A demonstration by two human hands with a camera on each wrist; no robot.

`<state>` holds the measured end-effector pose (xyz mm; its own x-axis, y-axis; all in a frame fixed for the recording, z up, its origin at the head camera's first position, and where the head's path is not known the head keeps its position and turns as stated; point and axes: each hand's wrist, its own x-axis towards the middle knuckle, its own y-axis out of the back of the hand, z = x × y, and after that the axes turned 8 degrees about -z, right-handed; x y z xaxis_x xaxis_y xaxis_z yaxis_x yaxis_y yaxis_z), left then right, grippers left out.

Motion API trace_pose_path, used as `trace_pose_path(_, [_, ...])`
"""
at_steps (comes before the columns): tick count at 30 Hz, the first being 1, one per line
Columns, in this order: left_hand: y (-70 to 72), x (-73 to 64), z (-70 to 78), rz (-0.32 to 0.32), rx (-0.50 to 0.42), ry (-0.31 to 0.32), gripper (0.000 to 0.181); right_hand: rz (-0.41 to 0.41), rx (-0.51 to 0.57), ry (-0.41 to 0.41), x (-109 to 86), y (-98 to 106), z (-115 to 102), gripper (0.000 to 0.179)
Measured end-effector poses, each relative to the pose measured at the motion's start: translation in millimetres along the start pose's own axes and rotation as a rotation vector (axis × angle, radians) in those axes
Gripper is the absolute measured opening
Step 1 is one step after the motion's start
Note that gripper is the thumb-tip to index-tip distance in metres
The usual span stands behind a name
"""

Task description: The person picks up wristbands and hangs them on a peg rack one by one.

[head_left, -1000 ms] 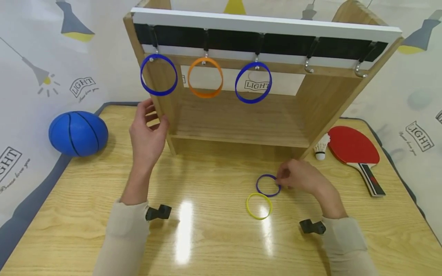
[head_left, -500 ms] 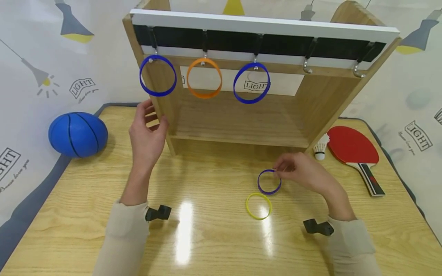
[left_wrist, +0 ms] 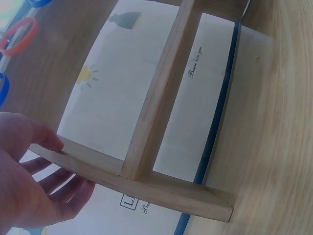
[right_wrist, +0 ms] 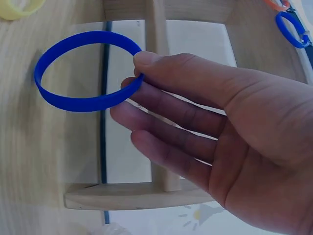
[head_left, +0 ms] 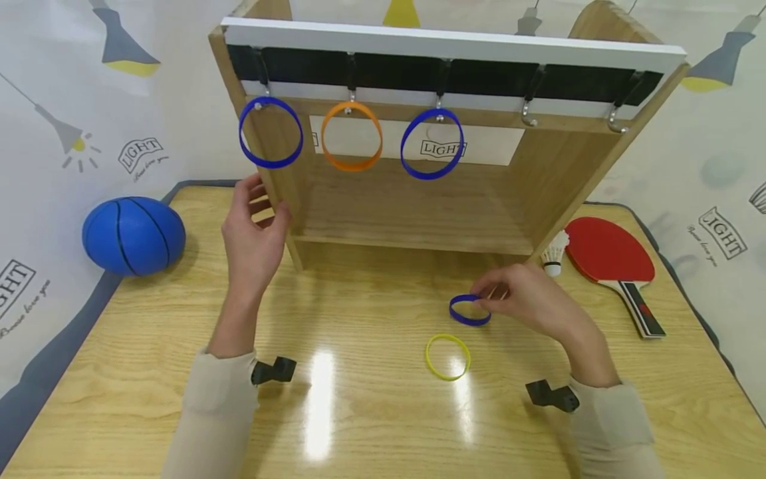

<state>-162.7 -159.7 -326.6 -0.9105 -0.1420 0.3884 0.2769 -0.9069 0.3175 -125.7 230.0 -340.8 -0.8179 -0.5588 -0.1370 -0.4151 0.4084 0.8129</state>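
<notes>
My left hand (head_left: 254,236) grips the left side panel of a wooden shelf rack (head_left: 419,206); in the left wrist view the thumb (left_wrist: 51,139) lies on one face of the panel and the fingers behind it. Between thumb and fingertips, my right hand (head_left: 529,299) pinches a blue wristband (right_wrist: 88,104), low in front of the rack and tilted. Nearby on the table lies a yellow wristband (head_left: 450,378). From the rack's hooks hang a blue wristband (head_left: 271,164), an orange wristband (head_left: 352,167) and another blue wristband (head_left: 426,176).
Two more metal hooks, one (head_left: 528,120) and another (head_left: 616,125), stick out at the rack's right. A blue ball (head_left: 134,236) sits on the wooden table (head_left: 371,419) at left. Right of the rack are a shuttlecock (head_left: 555,254) and a red table tennis paddle (head_left: 610,249).
My right hand has lifted and tilted the blue wristband, bringing it away from the yellow one. The left hand keeps its grip on the rack.
</notes>
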Motion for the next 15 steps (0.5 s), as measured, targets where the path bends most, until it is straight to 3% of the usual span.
trace_pose_path(9, [1.9,-0.1,0.7,0.009,0.007,0.009,0.042,0.119,0.006,0.060,-12.5,15,-12,0.014])
trace_pose_path(12, [0.4,-0.1,0.3,0.006,-0.004,0.018,0.042,0.190,0.127,0.103,-16.2,21,-21,0.017])
trace_pose_path(15, [-1.2,0.5,0.1,0.005,-0.013,0.018,0.042,0.278,0.354,0.163,-17.3,28,-33,0.020])
